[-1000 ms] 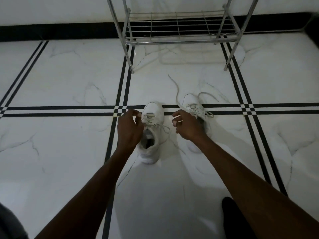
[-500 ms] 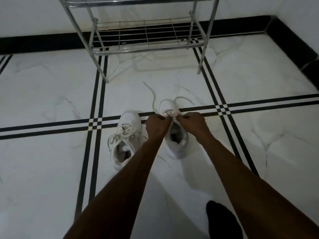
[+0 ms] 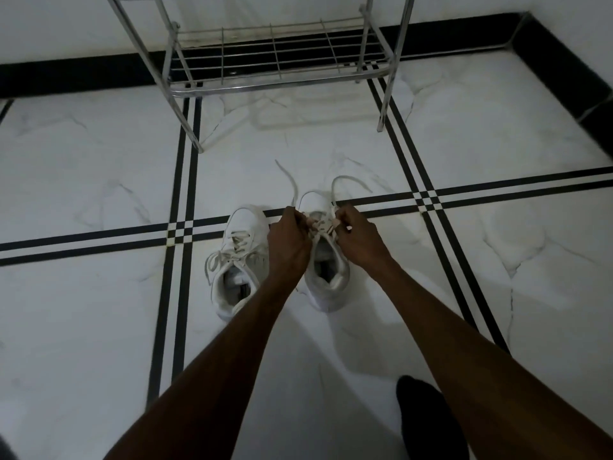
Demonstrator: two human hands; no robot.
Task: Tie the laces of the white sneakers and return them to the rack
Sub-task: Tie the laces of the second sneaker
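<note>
Since the laces (image 3: 323,224) are soft and floppy, the left hand (image 3: 288,242) and right hand (image 3: 360,239) pinch them near the ends.

Both hands left tied left sneaker (image 3: 239,260), now pinching laces (image 3: 323,224) on right sneaker (image 3: 326,260).

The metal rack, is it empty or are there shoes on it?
Empty: the rack's lower shelf shows bare wire, and both sneakers sit on the floor.
</note>
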